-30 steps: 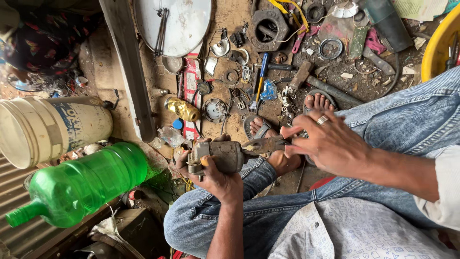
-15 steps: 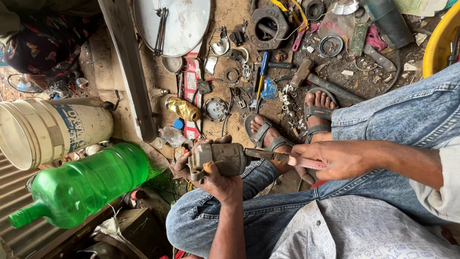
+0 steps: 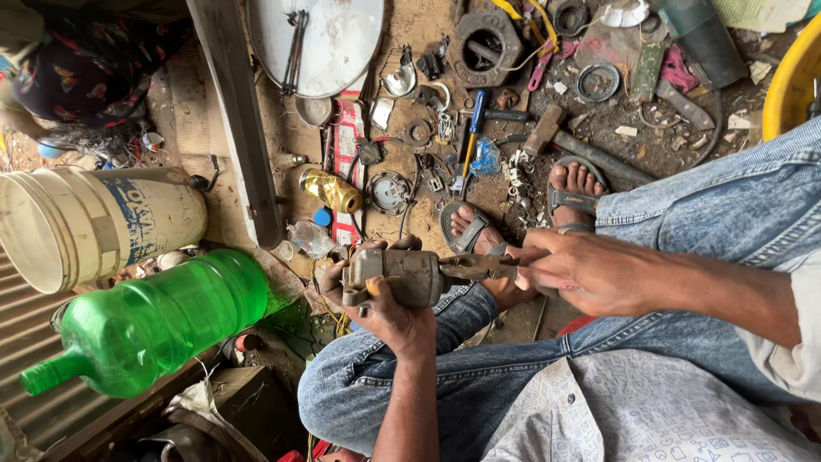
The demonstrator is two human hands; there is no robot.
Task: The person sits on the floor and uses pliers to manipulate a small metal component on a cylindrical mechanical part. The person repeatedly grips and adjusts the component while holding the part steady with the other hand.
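Left hand (image 3: 389, 312) gripping grey metal part (image 3: 402, 275), right hand (image 3: 590, 272) closed on pliers (image 3: 475, 268), tips seemingly hidden inside

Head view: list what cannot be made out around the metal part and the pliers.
- Pliers: handles hidden inside the right hand; what the tips grip on the metal part is too small to tell.
- Metal part: underside covered by the left hand.
- Green bottle: the side turned away from the camera is out of sight.
- Yellow tub: cut off by the right edge.
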